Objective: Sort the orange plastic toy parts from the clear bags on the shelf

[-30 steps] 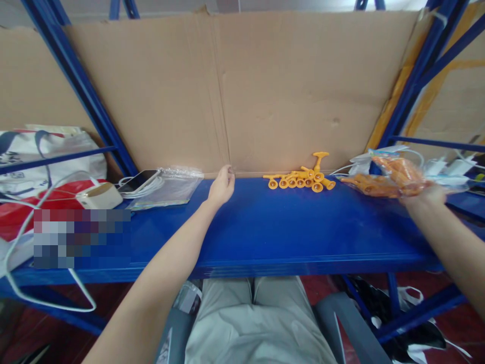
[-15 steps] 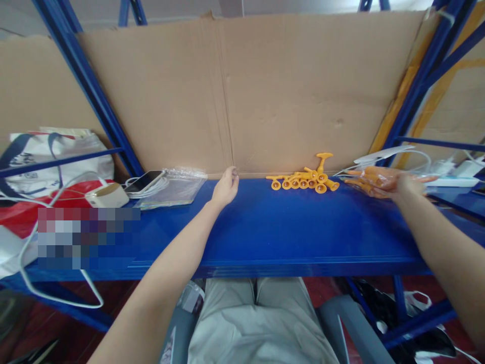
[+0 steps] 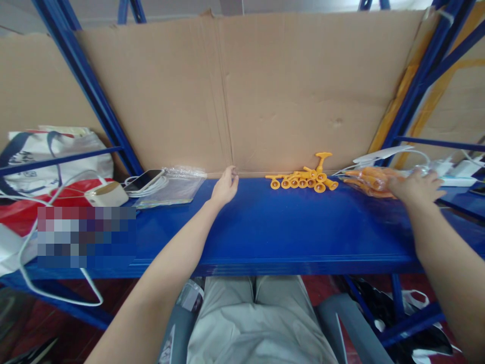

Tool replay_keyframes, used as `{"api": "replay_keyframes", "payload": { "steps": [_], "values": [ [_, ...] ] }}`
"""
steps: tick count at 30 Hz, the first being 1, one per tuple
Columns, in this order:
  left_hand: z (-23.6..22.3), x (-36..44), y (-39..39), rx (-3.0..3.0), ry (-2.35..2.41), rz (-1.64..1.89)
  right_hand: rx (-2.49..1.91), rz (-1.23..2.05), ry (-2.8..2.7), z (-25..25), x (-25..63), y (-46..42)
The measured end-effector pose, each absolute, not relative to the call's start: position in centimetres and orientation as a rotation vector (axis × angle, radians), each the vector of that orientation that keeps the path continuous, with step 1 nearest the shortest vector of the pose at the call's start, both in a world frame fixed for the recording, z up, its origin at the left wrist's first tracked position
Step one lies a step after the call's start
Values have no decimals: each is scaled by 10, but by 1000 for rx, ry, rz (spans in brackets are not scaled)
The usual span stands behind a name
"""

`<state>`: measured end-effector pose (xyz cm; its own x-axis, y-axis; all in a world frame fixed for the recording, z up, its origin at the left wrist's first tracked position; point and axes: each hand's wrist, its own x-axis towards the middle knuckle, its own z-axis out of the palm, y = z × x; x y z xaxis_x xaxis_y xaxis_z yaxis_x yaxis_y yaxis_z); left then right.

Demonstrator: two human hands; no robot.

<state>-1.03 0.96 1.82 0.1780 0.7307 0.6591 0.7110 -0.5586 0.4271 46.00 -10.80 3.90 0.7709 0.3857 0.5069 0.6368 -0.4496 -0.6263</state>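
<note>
The blue shelf bears yellow plastic pieces, bagged orange pieces and clear packaging.

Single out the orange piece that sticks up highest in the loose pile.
The orange piece at the back right of the loose pile: its crossbar shows on top, against the cardboard, while the others lie lower.

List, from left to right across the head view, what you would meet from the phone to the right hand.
Phone → clear plastic bag → left hand → pile of yellow horn-shaped pieces → bag of orange pieces → right hand.
</note>
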Motion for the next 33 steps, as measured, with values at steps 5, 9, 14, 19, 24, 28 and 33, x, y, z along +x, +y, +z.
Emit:
{"api": "replay_keyframes", "payload": {
  "steps": [5,9,14,19,24,28,33],
  "values": [
    [17,-11,11,2394,1436,1355,-2376,-496,-1220,33,450,-96],
    [17,-11,10,2403,1439,1321,-2478,-437,-1349,28,437,-95],
    [18,-9,10,2443,1467,1212,-2554,-417,-1344,29,425,-98],
    [19,-10,7,2559,1638,844,-2540,-409,-1325,31,423,-98],
    [25,-13,-4,2484,2025,321,-2435,-521,-1398,28,422,-96],
    [30,-18,-9,2327,2245,216,-2283,-690,-1563,31,407,-90],
    [32,-31,-8,2016,2478,264,-2087,-729,-1772,45,378,-72]
  ]
}}
